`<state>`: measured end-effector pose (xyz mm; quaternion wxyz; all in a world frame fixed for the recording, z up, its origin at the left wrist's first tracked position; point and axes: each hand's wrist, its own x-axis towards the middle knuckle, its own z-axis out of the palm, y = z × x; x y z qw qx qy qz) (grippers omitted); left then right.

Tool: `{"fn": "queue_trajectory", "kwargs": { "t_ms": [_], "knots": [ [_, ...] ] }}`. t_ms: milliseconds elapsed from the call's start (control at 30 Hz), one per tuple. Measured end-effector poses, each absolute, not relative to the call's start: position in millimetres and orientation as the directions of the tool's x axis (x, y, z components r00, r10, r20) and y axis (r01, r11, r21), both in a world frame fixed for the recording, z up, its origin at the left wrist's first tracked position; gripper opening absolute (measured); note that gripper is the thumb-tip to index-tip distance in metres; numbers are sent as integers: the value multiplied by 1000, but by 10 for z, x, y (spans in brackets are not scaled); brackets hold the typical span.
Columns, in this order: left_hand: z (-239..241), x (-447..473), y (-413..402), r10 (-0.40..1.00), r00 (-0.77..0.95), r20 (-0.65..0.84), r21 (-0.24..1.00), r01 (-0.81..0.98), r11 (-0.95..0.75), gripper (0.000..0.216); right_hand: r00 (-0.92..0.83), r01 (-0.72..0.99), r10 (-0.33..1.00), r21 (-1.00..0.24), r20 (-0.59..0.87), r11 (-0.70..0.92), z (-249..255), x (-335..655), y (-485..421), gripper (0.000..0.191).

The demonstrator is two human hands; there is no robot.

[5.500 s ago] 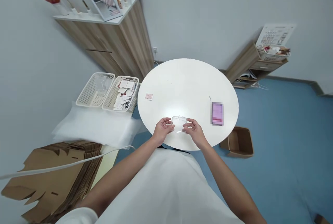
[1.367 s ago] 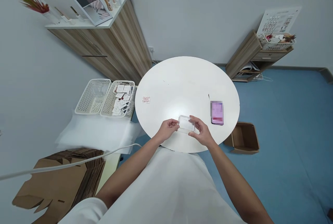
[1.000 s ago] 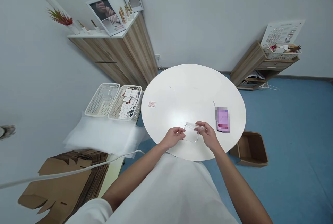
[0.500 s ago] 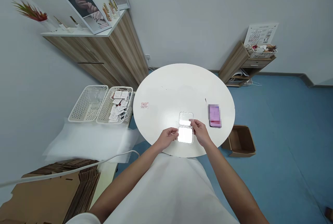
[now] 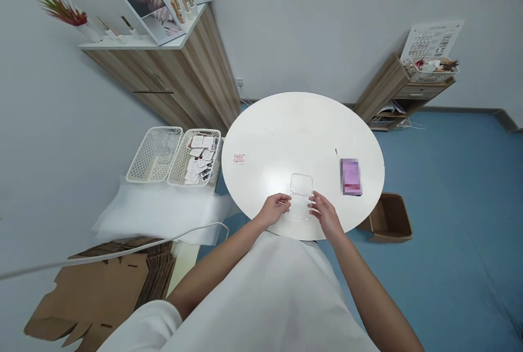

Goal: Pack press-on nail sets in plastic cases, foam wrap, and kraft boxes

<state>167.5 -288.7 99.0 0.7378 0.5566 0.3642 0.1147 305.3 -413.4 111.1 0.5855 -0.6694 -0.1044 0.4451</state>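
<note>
A clear plastic case (image 5: 300, 207) lies unfolded over the near part of the white table, its see-through lid half pointing away from me. My left hand (image 5: 275, 209) grips the left edge of the near half between thumb and fingers. On the opposite edge, close to the hinge, my right hand (image 5: 326, 214) holds the case with bent fingers. Nothing can be made out inside either half. Left of the case, a small card with pink patterns (image 5: 239, 158) lies flat on the tabletop.
The oval white table (image 5: 298, 117) also carries a blurred purple item (image 5: 350, 176) and a small dark object (image 5: 336, 152). Left stand a basket of cards (image 5: 200, 158), another white basket (image 5: 153, 156), foam sheets (image 5: 155, 210) and flattened cartons (image 5: 106, 281). A cardboard box (image 5: 388, 218) sits right.
My right hand has shifted from the lid half to the right edge near the hinge. The bright white glare on the case is gone. The whole view has shifted slightly.
</note>
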Motion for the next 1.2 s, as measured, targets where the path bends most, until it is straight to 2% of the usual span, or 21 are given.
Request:
{"fn": "queue_trajectory", "kwargs": {
  "t_ms": [167,267,533,700,900,1200],
  "knots": [
    [932,1581,-2809,564,709,-424,903,279,328,23,629,-158,673,-912,-389,-379,1087,2862,-4232,52],
    [871,1533,-2789,545,725,-421,905,295,307,23,650,-93,676,-919,-348,-384,1078,2753,-4224,48],
    [687,1534,-2840,581,700,-414,904,391,173,27,658,-71,646,-886,-387,-458,987,2717,-4210,48],
    [658,1655,-2848,670,643,-370,888,458,50,29,615,-38,669,-863,-418,-504,905,2916,-4132,50],
    [596,1844,-2758,683,635,-362,850,525,-37,34,542,-9,710,-848,-450,-531,742,3190,-3924,51],
    [376,2116,-2668,754,513,-411,807,589,39,45,482,9,730,-830,-485,-557,414,3447,-3694,53]
  ]
}}
